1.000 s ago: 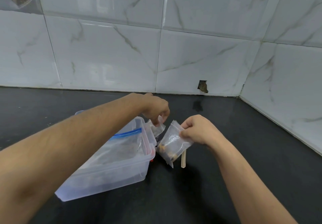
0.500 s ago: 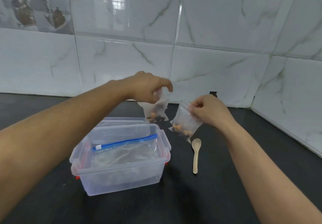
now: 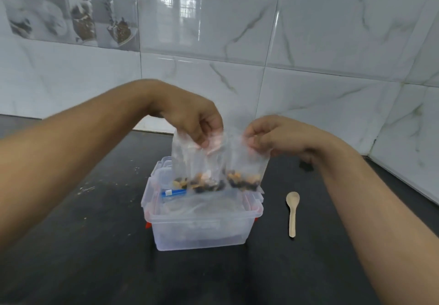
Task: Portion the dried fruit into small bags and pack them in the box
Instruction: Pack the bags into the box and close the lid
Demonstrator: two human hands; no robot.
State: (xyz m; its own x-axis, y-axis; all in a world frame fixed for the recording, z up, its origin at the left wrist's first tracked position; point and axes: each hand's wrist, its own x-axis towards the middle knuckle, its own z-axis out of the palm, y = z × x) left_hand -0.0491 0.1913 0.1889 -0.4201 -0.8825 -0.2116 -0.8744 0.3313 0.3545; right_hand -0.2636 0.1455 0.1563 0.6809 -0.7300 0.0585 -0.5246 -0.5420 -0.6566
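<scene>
Left hand (image 3: pixel 197 124) pinched top of left bag (image 3: pixel 198 162), centre frame. Right hand (image 3: pixel 268 136) pinched top of right bag (image 3: pixel 247 164) beside it, bags touching. Fruit (image 3: pixel 202 182) sat at bag bottoms. Both hung above open box (image 3: pixel 202 228), lower centre. Spoon (image 3: pixel 292 212) lay right of box on counter (image 3: pixel 95 245).

Both forearms run off the lower corners. The small bags (image 3: pixel 199 162) blur together under the left hand (image 3: pixel 190 119), so their number is unclear, and they hide the clear plastic box's (image 3: pixel 202 231) far rim. The box's contents are hazy.
</scene>
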